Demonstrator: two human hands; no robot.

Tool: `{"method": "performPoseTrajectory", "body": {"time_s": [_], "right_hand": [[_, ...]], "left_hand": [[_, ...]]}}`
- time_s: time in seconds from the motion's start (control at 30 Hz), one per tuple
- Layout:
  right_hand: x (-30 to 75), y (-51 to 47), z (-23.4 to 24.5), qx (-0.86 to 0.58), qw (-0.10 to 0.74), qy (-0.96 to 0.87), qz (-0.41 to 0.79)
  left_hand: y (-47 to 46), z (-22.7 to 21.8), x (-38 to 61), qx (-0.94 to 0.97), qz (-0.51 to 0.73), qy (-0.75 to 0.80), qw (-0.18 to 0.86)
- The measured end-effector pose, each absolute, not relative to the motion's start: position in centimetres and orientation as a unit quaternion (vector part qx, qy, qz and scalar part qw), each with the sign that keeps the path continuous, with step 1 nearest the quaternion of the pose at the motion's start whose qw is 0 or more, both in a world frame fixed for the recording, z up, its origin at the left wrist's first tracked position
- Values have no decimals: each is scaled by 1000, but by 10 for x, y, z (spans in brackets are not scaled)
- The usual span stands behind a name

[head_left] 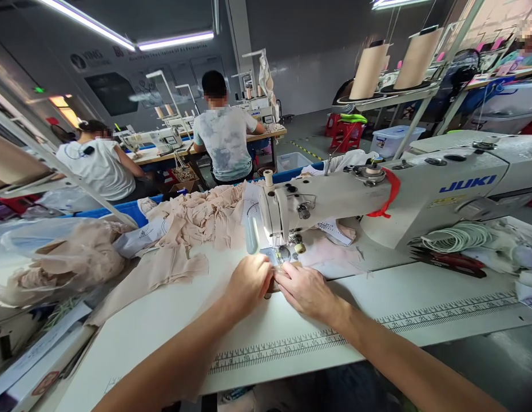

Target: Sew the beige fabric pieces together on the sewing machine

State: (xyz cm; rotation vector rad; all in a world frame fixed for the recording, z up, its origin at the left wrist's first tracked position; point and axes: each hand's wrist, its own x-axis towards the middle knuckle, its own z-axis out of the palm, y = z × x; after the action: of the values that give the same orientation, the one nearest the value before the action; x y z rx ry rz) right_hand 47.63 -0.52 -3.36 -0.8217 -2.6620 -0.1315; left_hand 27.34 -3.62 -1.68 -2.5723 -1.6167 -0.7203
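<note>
A white sewing machine (334, 194) stands over the table, its lit needle area right in front of my fingertips. My left hand (247, 281) is closed, fingers pinched at the edge of a small beige fabric piece (273, 286) by the presser foot. From the other side, my right hand (306, 289) presses the same piece with bent fingers, its thumb side close to my left fingertips. Most of that piece is hidden under both hands. Pale pink fabric (330, 254) lies flat behind my right hand, beside the machine's needle end.
Gathered beige fabric (206, 214) is heaped behind and left of the machine. A plastic bag of fabric (68, 257) sits at the left. Coiled pale cord (457, 236) and dark red-handled scissors (452, 260) lie right. A printed ruler (292, 347) runs along the front edge. Two people work ahead.
</note>
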Motion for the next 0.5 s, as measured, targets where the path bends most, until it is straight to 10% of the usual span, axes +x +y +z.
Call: {"method": "performPoseTrajectory", "body": {"time_s": [0.5], "right_hand": [[492, 15, -30, -345, 241, -907, -25]], "left_hand": [[-40, -37, 277, -875, -199, -439, 58]]}}
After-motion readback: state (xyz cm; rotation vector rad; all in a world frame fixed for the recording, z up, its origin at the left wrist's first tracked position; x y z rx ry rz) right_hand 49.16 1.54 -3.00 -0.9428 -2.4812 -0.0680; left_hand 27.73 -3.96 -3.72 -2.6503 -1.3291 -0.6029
